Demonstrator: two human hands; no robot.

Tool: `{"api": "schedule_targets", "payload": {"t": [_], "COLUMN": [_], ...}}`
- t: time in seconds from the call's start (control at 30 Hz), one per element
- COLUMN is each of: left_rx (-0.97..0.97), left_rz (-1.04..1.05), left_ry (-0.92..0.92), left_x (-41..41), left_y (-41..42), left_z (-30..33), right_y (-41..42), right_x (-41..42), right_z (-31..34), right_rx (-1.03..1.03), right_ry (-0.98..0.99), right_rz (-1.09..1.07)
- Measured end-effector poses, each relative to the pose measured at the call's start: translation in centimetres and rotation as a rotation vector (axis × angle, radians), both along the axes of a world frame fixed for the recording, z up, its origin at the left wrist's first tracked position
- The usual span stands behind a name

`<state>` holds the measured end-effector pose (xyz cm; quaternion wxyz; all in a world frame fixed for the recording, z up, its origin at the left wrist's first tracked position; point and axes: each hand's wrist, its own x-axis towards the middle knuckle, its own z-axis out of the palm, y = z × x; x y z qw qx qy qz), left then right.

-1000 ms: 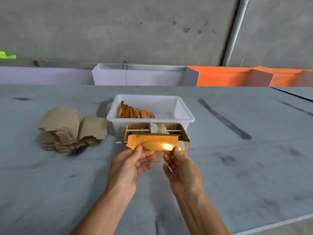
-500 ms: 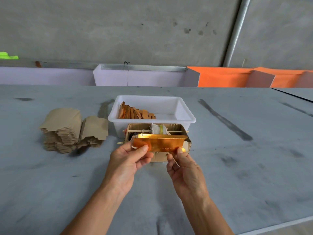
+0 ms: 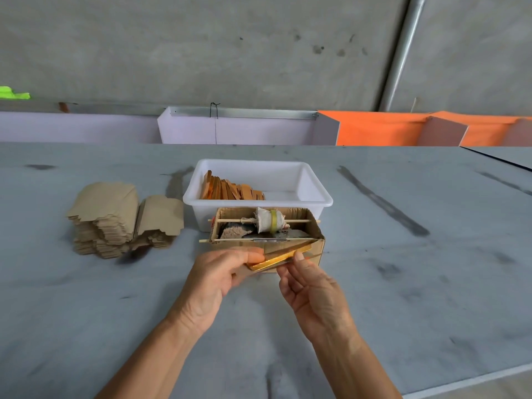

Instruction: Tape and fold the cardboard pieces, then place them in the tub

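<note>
A gold-faced cardboard piece is held nearly edge-on in front of a small cardboard tape box. My left hand pinches its left end between thumb and fingers. My right hand pinches its right part with thumb and fingertips. A tape roll sits on a wooden skewer across the box. Behind the box stands the white tub with several folded orange pieces leaning at its left side. A stack of flat brown cardboard pieces lies to the left.
The grey table stretches wide on both sides, its front edge at lower right. White and orange panels line the far edge below a concrete wall. A metal pipe runs up the wall at right.
The gold piece has turned from face-on to nearly edge-on and dropped lower in front of the box. Both hands have shifted their pinch along it.
</note>
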<state>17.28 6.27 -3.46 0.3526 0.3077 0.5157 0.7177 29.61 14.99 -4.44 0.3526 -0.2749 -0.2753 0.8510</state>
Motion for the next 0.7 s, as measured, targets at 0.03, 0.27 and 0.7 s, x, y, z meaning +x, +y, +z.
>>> {"api": "schedule_targets", "payload": {"t": [0.03, 0.27, 0.7], "left_rx": [-0.057, -0.246, -0.282], "left_rz": [0.048, 0.191, 0.145], "left_ry": [0.031, 0.151, 0.149], "left_x": [0.0, 0.0, -0.1], "left_y": [0.2, 0.7, 0.8], "left_z": [-0.3, -0.7, -0.4], "right_y": [-0.1, -0.4, -0.6], "right_x": [0.0, 0.0, -0.5], "right_z": [-0.1, -0.8, -1.4], "right_rx": [0.015, 0.096, 0.084], "right_ry": [-0.017, -0.059, -0.050], "right_rz": [0.006, 0.054, 0.104]}}
